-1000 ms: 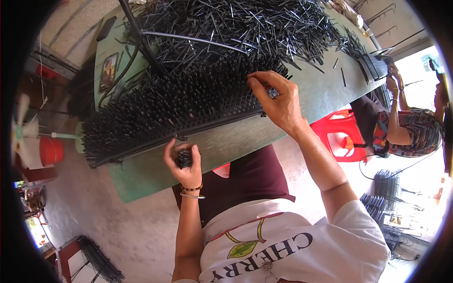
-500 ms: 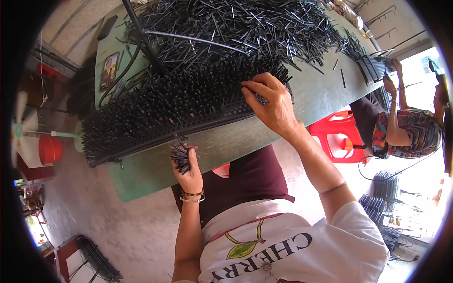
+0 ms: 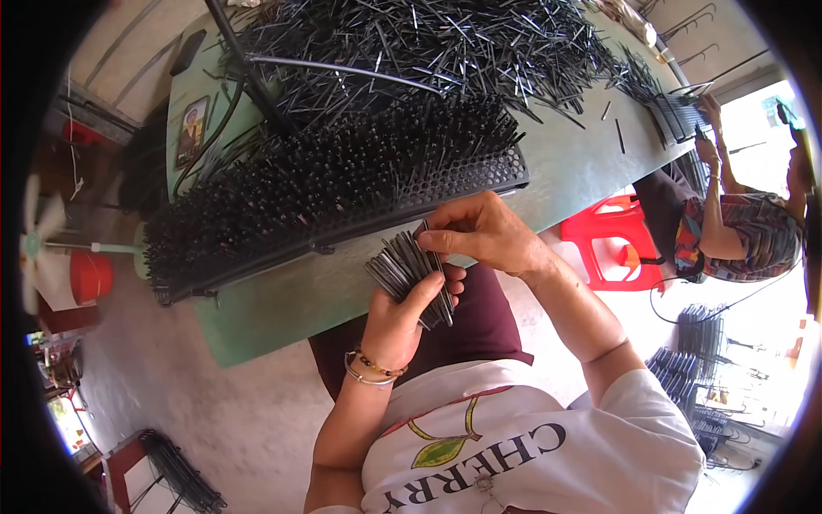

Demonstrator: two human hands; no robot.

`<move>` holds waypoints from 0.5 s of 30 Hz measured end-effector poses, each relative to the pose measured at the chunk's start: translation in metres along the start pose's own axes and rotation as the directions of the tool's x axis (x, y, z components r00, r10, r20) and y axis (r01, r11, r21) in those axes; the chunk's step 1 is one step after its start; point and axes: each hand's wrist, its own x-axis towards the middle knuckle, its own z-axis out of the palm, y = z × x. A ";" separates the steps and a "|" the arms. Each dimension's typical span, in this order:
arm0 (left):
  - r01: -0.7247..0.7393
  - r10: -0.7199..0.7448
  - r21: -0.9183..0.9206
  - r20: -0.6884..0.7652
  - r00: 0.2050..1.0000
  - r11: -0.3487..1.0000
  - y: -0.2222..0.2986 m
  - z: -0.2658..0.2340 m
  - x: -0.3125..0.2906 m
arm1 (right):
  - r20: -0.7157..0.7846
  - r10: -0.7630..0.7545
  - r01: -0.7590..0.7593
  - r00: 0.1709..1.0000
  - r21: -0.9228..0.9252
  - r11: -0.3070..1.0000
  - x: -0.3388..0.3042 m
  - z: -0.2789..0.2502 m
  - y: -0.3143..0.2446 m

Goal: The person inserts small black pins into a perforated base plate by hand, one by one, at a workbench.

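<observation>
In front of the green table's near edge, my left hand (image 3: pixel 396 321) is closed round a bundle of thin dark sticks (image 3: pixel 394 267), fanned out, with the thumb across them. My right hand (image 3: pixel 492 236) pinches stick ends at the bundle's upper right side; how many lie between its fingers is hidden. Just beyond both hands is a long black perforated holder (image 3: pixel 484 176), densely filled with upright black sticks (image 3: pixel 300 184). Bare holes show at its right end and along its near side.
Behind the holder, a big heap of loose dark sticks (image 3: pixel 445 51) covers the green table (image 3: pixel 565 167). A metal bar (image 3: pixel 342 68) and phone (image 3: pixel 192 128) are at left. A co-worker (image 3: pixel 745 231) handles another holder at right, near a red stool (image 3: pixel 608 244). A fan (image 3: pixel 34 240) stands left.
My right hand has come back from the holder's right end to the bundle. My left hand has moved right and turned, bringing the sticks to meet it.
</observation>
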 end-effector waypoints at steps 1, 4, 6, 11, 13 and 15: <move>-0.015 0.015 0.006 0.005 1.000 1.000 -0.003 0.000 0.002 | 0.002 0.016 -0.016 1.000 0.052 0.998 -0.001 -0.001 0.001; -0.023 0.022 -0.021 -0.063 0.998 1.000 -0.006 0.006 0.005 | -0.058 -0.010 0.017 0.998 0.112 0.994 -0.004 -0.006 0.006; -0.007 0.006 -0.010 -0.066 0.998 1.000 -0.010 0.003 0.009 | -0.214 -0.135 0.156 0.967 0.083 0.984 -0.005 -0.011 0.003; 0.105 -0.107 -0.095 -0.016 0.994 0.990 0.008 0.020 0.016 | -0.554 -0.537 0.443 0.637 -0.307 0.842 0.012 -0.019 -0.013; 0.149 -0.152 -0.072 -0.030 0.988 0.986 -0.004 0.010 0.025 | -0.550 -0.601 0.466 0.579 -0.382 0.798 0.028 -0.023 -0.005; 0.147 -0.149 -0.074 -0.018 0.989 0.986 -0.011 0.006 0.029 | -0.540 -0.662 0.482 0.519 -0.455 0.749 0.040 -0.026 0.004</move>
